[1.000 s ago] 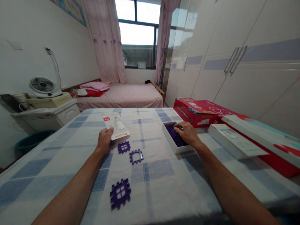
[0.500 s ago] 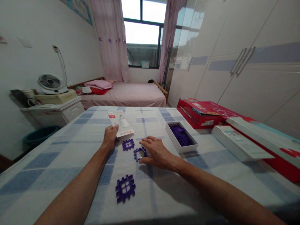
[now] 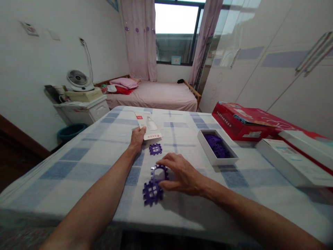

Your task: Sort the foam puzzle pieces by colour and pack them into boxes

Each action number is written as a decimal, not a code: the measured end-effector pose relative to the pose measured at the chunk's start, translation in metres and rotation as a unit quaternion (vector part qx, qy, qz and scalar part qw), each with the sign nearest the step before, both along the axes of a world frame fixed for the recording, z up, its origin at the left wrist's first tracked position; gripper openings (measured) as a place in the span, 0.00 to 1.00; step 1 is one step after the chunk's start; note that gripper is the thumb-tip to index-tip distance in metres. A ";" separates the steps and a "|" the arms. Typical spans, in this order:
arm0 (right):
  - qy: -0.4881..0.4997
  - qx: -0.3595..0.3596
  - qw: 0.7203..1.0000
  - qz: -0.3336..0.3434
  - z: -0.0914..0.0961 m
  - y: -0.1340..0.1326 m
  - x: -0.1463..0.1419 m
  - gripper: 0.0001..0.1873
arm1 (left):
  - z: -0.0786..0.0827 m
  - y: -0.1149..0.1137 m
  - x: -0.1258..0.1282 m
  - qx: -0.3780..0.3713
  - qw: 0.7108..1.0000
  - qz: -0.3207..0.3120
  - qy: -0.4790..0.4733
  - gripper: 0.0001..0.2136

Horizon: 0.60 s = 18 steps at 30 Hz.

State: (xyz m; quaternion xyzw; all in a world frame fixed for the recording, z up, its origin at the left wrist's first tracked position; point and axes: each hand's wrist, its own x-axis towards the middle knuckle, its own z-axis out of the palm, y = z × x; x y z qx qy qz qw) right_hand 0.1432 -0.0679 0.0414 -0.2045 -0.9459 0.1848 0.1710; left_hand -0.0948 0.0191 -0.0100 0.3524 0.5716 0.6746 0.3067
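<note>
My right hand [image 3: 182, 174] curls over a hollow purple square piece [image 3: 158, 171] and grips its right side with the fingertips. That piece lies against a purple grid piece [image 3: 152, 193] near the table's front edge. A smaller purple grid piece [image 3: 155, 149] lies farther back on its own. My left hand [image 3: 137, 137] pinches the near corner of a white card [image 3: 148, 126] printed with a bulb picture and red marks, flat on the checked tablecloth [image 3: 85, 156]. A white open box [image 3: 211, 155] holding more purple pieces [image 3: 218, 146] sits to the right of my right hand.
A red box [image 3: 241, 121] and long white boxes [image 3: 288, 161] lie along the table's right side, by a white wardrobe. Beyond the table are a pink bed [image 3: 156, 97], a white cabinet with a fan [image 3: 78, 80] and a teal bin [image 3: 70, 132] on the left.
My right hand left the white box, landed on the hollow purple piece and slid it toward me, up against the near grid piece. My left hand stayed on the card.
</note>
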 end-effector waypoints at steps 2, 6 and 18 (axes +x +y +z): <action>-0.005 -0.002 0.999 0.041 -0.002 -0.013 -0.007 0.29 | 0.000 0.000 0.000 -0.001 1.000 0.005 0.005 0.15; -0.027 0.030 0.997 0.069 -0.011 -0.024 -0.015 0.31 | 0.003 -0.002 0.001 -0.003 1.000 0.005 0.007 0.15; -0.036 0.056 0.994 0.088 -0.007 -0.021 -0.010 0.26 | 0.001 -0.002 -0.001 -0.014 1.000 0.005 0.007 0.15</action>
